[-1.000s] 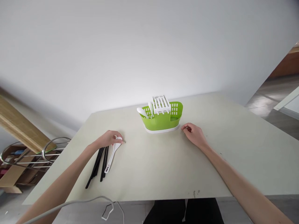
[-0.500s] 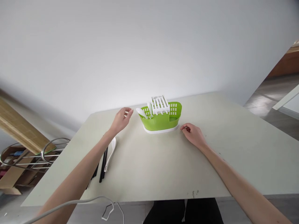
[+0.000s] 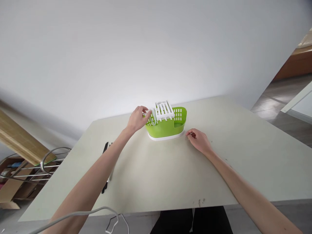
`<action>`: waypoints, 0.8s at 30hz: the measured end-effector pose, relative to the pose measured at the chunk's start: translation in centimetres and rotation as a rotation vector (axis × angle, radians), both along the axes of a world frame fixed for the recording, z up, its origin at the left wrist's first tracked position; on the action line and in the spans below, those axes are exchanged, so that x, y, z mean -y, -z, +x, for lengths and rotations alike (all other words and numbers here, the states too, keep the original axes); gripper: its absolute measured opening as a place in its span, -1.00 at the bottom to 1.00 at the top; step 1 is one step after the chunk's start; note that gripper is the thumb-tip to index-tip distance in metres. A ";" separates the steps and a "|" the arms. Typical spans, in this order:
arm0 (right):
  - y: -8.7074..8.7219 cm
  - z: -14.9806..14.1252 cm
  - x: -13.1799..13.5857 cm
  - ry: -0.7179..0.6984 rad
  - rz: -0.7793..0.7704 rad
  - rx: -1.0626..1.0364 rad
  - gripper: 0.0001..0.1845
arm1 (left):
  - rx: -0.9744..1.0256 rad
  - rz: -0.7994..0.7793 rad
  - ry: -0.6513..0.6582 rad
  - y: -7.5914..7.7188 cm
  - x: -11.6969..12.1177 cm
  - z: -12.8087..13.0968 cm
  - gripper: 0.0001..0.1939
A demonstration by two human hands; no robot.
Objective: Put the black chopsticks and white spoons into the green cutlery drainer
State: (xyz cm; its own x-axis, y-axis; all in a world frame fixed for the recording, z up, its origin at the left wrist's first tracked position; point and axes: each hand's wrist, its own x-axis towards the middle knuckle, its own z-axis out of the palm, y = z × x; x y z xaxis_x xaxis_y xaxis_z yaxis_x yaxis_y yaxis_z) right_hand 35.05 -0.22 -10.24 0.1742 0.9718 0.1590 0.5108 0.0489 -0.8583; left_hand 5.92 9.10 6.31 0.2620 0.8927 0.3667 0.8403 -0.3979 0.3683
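A green caddy (image 3: 162, 130) with pierced walls and a white base sits near the wall, a white slatted rack (image 3: 164, 110) across its middle. My left hand (image 3: 138, 118) is at its left compartment, thumb and fingers closed round the head of a white spoon that they mostly hide. Another white spoon (image 3: 154, 114) stands in that compartment, beside the rack. My right hand (image 3: 198, 139) rests on the table just right of the base, fingers curled with nothing seen in them. Black chopsticks (image 3: 105, 148) and a white spoon (image 3: 110, 177) lie partly hidden by my left forearm.
The pale table (image 3: 156, 182) backs onto a white wall. A grey cable (image 3: 80, 213) crosses the lower left in front of the table edge. Left of the table stand a metal rack (image 3: 46, 162), a bamboo board (image 3: 24, 139) and a cardboard box (image 3: 12, 191).
My left hand has left the spoon lying by the chopsticks, moved right and up to the caddy, and closed on a spoon there. My right hand stays in place.
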 end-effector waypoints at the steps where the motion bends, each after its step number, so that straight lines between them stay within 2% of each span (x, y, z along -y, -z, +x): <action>1: 0.0 0.0 0.0 -0.001 0.001 0.001 -0.80 | -0.019 -0.019 0.008 -0.1 -0.1 0.3 -0.64; 6: -0.1 0.0 0.0 -0.005 0.007 -0.002 -0.80 | -0.193 -0.130 -0.071 -0.4 -0.3 2.0 -0.61; 12: -0.3 0.0 0.1 -0.006 -0.003 -0.003 -0.80 | -0.258 -0.140 -0.161 -0.5 -0.3 3.6 -0.76; 18: -0.4 -0.1 0.1 -0.012 -0.003 -0.005 -0.80 | -0.174 -0.134 -0.176 -0.2 -0.4 3.5 -0.79; 24: -0.1 -0.1 0.0 -0.008 0.002 -0.007 -0.79 | -0.026 -0.023 -0.204 0.0 -0.5 2.7 -0.79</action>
State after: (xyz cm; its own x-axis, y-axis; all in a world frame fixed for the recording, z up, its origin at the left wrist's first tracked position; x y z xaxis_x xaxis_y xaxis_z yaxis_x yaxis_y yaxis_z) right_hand 34.90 -0.24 -10.14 0.1673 0.9729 0.1596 0.5042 0.0547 -0.8619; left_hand 8.60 9.63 6.33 0.0835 0.9364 0.3410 0.9119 -0.2098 0.3527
